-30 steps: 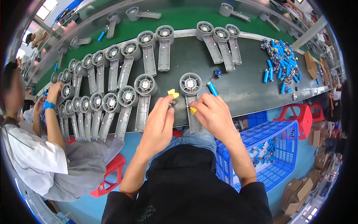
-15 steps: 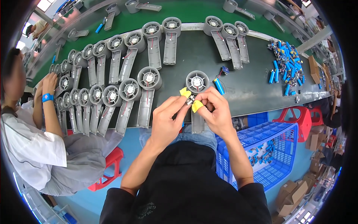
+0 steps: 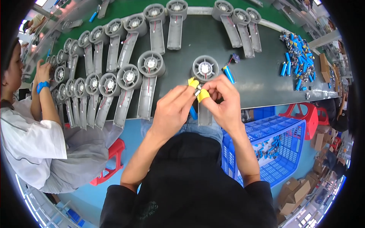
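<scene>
Just in front of a grey fan housing (image 3: 205, 69) on the bench, my two hands meet over its handle half (image 3: 205, 116). My left hand (image 3: 173, 108) pinches a small white and dark part (image 3: 197, 90), with yellow covering at its fingertips. The fingers of my right hand (image 3: 225, 103) close on the same part from the other side, its thumb tip also wrapped in yellow. What exactly the part is, I cannot make out. A blue battery cell (image 3: 229, 75) wired to a small circuit board (image 3: 235, 58) lies beyond my right hand. Another blue cell (image 3: 193, 113) shows below my left fingers.
Grey fan housings (image 3: 151, 64) stand in rows on the left and along the far side. Blue cells with boards (image 3: 298, 57) are heaped on the right. A blue crate (image 3: 283, 161) sits below the bench edge. At the left sits a person (image 3: 34, 129).
My view has tilted down and the bench contents sit higher in the picture. Both hands keep pinching the small part near the fan housing.
</scene>
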